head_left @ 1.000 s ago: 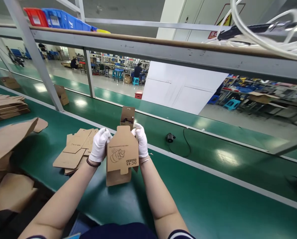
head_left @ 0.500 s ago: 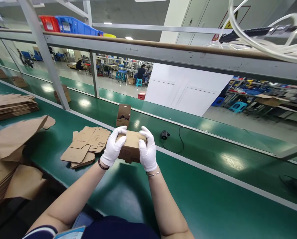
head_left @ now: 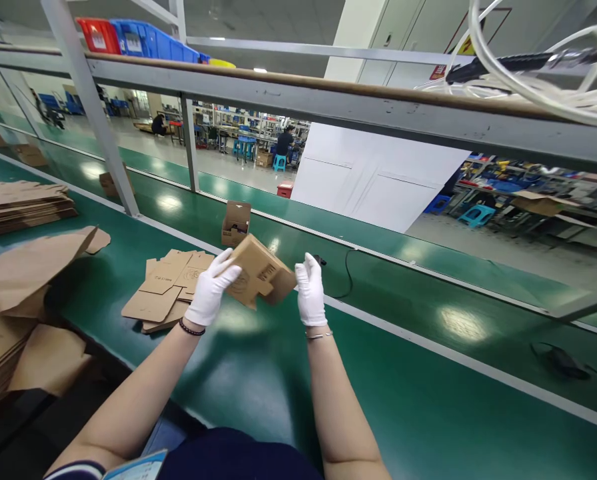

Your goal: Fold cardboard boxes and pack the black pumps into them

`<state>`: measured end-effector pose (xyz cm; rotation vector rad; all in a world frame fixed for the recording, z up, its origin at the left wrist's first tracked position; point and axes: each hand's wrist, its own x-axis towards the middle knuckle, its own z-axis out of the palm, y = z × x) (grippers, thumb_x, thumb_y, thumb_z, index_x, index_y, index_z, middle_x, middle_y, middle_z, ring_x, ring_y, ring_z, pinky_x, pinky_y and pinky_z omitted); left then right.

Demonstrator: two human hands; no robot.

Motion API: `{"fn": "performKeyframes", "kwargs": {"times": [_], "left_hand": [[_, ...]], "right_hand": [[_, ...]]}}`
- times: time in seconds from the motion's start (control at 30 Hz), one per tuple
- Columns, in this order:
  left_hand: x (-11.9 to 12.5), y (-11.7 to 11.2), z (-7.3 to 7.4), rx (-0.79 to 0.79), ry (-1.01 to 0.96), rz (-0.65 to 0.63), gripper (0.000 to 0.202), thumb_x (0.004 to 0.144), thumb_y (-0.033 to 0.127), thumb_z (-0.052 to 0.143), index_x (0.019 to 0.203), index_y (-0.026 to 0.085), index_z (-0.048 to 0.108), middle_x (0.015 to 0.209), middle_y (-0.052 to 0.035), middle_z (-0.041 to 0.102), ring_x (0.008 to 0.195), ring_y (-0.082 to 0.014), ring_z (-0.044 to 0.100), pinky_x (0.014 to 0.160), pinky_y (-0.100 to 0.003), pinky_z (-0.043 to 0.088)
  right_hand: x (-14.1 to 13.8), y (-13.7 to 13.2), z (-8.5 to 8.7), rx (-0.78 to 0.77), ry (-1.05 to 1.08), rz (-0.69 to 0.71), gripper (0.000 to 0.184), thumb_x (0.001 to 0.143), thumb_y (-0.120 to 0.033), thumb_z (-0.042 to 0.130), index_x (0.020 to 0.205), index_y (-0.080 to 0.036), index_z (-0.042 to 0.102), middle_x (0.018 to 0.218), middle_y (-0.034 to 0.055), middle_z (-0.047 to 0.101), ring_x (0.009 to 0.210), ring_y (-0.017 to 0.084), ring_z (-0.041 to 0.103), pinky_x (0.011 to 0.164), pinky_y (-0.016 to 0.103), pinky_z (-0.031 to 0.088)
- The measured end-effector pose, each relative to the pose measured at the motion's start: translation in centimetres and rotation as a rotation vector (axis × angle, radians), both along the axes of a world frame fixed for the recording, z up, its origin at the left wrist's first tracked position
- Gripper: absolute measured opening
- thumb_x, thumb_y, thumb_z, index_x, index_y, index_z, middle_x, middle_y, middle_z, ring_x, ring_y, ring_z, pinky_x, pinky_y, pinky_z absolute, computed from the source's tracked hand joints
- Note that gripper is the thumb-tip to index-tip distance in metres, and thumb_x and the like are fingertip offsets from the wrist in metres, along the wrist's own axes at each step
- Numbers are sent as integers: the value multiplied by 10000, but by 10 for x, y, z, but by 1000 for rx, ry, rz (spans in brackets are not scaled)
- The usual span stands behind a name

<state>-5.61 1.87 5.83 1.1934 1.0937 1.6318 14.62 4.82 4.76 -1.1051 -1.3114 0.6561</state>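
Note:
My left hand (head_left: 211, 288), in a white glove, grips the left end of a small brown cardboard box (head_left: 258, 272). The box is tilted above the green bench, with print and a cut-out flap edge facing me. At its right end is my gloved right hand (head_left: 310, 291), fingers loosely bent and apart from the thumb; whether it touches the box I cannot tell. Behind the box, an open carton (head_left: 236, 223) with dark contents stands on the green belt. Flat printed carton blanks (head_left: 161, 290) lie left of my left hand. A black corded device (head_left: 320, 260) is partly hidden behind my right hand.
Stacked flat cardboard (head_left: 26, 207) and brown wrapping paper (head_left: 38, 267) lie at the left. A metal post (head_left: 91, 110) and shelf rail (head_left: 298, 100) cross ahead. Clear tubing (head_left: 528, 80) hangs upper right. Another black corded item (head_left: 563, 363) lies on the belt at right.
The box has been turned and tilted, its printed side now showing. My right hand has shifted right from its grip around the box. The open carton and black devices have moved left along the belt.

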Motion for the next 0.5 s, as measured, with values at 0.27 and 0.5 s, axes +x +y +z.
{"fn": "performKeyframes", "kwargs": {"times": [0.27, 0.5], "left_hand": [[-5, 15, -35, 29, 508, 216, 841, 638, 554, 746, 1356, 179, 518, 1426, -125, 507, 1410, -351, 315, 1171, -476, 252], [-13, 35, -64, -351, 1083, 104, 445, 912, 356, 385, 1261, 205, 616, 1092, -145, 713, 1039, -357, 656, 940, -479, 478]], "right_hand": [[13, 10, -8, -106, -601, -88, 325, 757, -208, 459, 1020, -175, 648, 859, 65, 709, 782, 207, 637, 752, 305, 498], [7, 43, 4, -228, -1024, 155, 496, 877, -634, 449, 742, -215, 678, 810, 42, 677, 820, 170, 626, 736, 242, 426]]}}
